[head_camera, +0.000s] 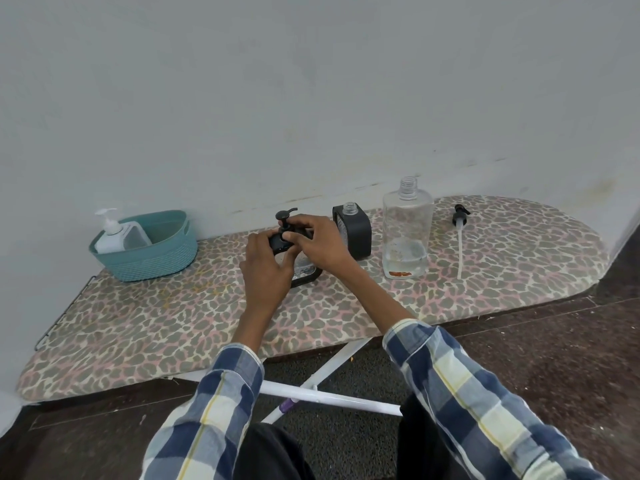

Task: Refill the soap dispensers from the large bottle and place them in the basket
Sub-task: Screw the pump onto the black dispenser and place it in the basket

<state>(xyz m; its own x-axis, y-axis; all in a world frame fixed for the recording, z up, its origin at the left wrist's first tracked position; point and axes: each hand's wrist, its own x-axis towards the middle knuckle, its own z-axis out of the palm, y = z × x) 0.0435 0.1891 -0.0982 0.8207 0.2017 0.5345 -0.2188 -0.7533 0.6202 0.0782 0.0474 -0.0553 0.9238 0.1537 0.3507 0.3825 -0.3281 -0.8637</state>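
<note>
A: Gripping a black soap dispenser at the middle of the ironing board, the left hand curls round its body, while the right hand pinches the black pump top.

B: And the rest?

A: Far left, a teal basket holds a white pump bottle. Right of the hands stands a second black dispenser, uncapped, then the large clear bottle, nearly empty. A loose pump lies far right

Both arms reach forward, plaid sleeves pushed back from the wrists. The left hand and right hand meet, fingers curled around a dispenser.
</note>
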